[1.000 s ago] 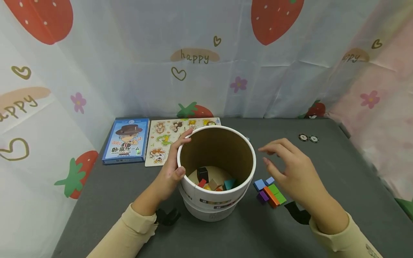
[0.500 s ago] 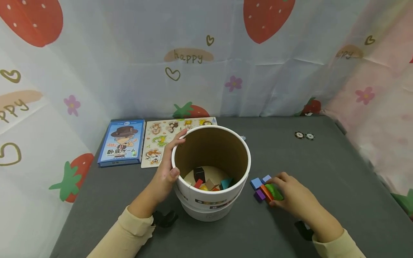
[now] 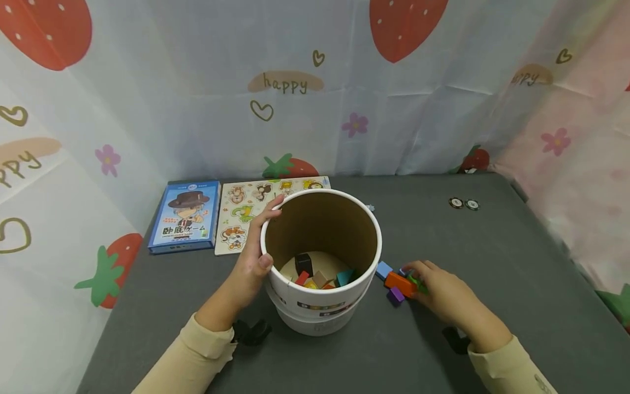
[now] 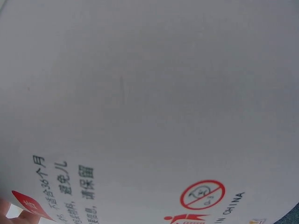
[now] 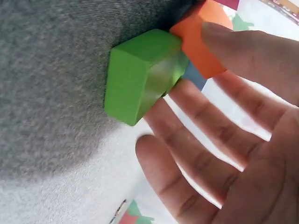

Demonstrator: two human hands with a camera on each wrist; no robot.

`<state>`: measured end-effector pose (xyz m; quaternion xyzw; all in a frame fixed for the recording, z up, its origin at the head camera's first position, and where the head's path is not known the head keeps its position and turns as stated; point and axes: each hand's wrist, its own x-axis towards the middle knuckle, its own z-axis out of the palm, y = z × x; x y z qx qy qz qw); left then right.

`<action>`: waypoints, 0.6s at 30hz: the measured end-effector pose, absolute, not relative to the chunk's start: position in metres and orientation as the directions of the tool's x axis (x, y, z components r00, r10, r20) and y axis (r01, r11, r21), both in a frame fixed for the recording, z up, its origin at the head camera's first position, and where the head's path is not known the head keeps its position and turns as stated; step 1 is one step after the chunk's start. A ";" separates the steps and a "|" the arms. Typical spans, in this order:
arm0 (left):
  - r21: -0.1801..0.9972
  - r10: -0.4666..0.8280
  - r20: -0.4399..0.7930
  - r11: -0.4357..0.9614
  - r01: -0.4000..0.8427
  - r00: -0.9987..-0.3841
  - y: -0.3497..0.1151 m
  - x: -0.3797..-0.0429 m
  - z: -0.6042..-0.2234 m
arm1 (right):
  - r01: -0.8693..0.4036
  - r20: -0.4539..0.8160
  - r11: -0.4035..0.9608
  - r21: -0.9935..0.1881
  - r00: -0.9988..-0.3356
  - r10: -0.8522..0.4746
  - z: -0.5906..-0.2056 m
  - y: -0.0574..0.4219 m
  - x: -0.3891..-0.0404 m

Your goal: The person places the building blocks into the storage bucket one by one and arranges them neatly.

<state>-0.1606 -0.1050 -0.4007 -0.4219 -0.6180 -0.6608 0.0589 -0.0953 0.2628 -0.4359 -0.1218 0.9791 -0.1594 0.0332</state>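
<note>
Your left hand (image 3: 251, 268) is clamped on the left side of the round white tub (image 3: 295, 312), up at its rim. Your right hand (image 3: 443, 293) is down on the grey table (image 3: 403, 361), right of the tub; its thumb lies against the glossy orange block (image 3: 400, 284) and its fingers reach the bright green block (image 5: 128, 84), but whether they are clamped on either you cannot tell from here. Just beside the orange one sit the purple block (image 3: 396, 296) and the light blue block (image 3: 383, 270). Inside the tub you have coloured pieces, among them the black block (image 3: 303, 264) and the teal block (image 3: 344, 277). Behind, left of the tub, lies the flat blue box (image 3: 184, 216)
</note>
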 end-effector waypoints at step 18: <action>0.770 0.442 0.628 -0.236 0.592 -0.641 -0.105 -0.162 -0.401 | -0.085 0.137 0.786 -0.613 -0.991 -0.001 -0.399 0.264 -0.101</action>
